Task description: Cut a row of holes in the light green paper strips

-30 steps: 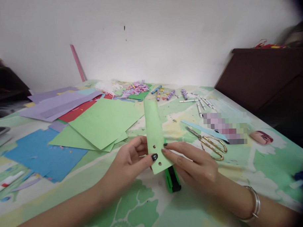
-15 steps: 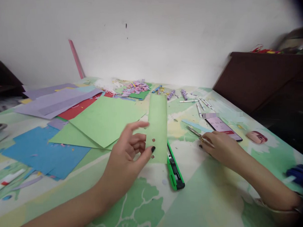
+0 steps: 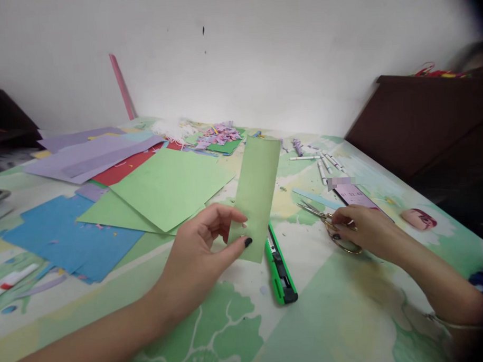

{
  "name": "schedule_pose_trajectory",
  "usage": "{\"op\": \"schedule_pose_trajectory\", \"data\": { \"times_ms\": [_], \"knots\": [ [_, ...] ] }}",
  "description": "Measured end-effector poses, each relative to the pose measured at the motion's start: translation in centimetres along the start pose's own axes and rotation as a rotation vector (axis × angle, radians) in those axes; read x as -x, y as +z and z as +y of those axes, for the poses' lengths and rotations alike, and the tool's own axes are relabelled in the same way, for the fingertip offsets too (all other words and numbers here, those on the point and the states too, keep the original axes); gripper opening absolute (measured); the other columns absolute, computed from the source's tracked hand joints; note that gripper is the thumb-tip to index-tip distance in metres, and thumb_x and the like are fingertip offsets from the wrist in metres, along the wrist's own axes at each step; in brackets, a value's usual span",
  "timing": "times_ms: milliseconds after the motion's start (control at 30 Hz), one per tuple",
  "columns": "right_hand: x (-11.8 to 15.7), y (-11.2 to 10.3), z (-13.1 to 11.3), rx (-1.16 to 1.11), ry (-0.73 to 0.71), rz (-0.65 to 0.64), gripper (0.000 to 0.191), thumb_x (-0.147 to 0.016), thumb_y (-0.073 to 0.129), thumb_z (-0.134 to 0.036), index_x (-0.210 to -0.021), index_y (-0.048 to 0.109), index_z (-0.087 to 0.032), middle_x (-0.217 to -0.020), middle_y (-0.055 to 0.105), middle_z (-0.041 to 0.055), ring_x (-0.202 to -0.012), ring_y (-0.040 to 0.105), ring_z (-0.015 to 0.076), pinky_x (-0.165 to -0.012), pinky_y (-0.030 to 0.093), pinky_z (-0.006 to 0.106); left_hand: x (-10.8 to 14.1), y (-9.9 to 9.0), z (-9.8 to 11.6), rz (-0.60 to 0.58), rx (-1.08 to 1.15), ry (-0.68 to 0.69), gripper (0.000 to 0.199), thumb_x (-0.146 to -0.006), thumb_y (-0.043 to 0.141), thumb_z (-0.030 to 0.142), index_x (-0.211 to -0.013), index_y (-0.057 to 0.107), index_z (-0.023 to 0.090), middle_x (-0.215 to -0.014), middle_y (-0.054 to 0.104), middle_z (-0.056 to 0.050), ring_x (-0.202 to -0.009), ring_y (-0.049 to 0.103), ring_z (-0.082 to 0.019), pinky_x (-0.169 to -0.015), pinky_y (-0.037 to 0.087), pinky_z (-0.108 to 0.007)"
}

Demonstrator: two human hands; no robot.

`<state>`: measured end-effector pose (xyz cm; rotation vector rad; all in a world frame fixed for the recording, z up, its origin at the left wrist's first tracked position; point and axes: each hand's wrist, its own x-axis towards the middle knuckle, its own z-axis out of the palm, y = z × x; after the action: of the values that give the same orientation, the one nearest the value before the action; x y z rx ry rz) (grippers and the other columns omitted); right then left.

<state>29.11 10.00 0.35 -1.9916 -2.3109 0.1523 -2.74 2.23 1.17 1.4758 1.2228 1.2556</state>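
In my left hand (image 3: 210,245), a light green paper strip (image 3: 257,191) is pinched near its lower left edge and stands up, tilted to the right. My right hand (image 3: 360,227) grips the gold handles of a pair of scissors (image 3: 322,212); the blades point away to the left and look slightly apart. A green box cutter (image 3: 281,269) lies on the table just behind and right of the strip's lower end. Close to the scissors is a thin light blue paper strip (image 3: 315,198).
Green sheets (image 3: 172,186), blue sheets (image 3: 81,239) and purple sheets (image 3: 94,154) spread over the left side. Paper scraps (image 3: 222,135) are heaped at the back. Several white markers (image 3: 322,173) and a phone (image 3: 359,195) lie at the right, beside a dark cabinet (image 3: 425,127).
The green strip now leans right and its top has shifted right. My right hand has moved slightly right, and the scissors' handles show more fully.
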Motion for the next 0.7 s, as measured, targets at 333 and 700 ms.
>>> {"op": "schedule_pose_trajectory", "data": {
  "times_ms": [333,700],
  "knots": [
    [-0.2,-0.7,0.3,-0.099,0.065,-0.145,0.018,-0.071,0.058,-0.036,-0.079,0.059,-0.021,-0.071,0.066,0.0017,-0.062,0.059,0.018,-0.054,0.038,0.027,-0.3,0.1,-0.2,0.039,-0.006,0.047,0.022,-0.075,0.065,0.017,-0.092,0.052,0.023,-0.087,0.055,0.003,-0.083,0.054,-0.012,-0.074,0.045,-0.024],
    [1.3,-1.6,-2.2,-0.364,0.017,0.065,0.032,-0.076,0.06,-0.036,-0.104,0.061,-0.021,-0.06,0.057,-0.0027,-0.043,0.048,0.0104,-0.041,0.034,0.022,-0.3,0.1,0.1,0.002,-0.027,-0.062,0.027,-0.075,0.065,0.02,-0.1,0.053,0.024,-0.082,0.056,0.003,-0.079,0.054,-0.011,-0.073,0.044,-0.023]
  ]
}}
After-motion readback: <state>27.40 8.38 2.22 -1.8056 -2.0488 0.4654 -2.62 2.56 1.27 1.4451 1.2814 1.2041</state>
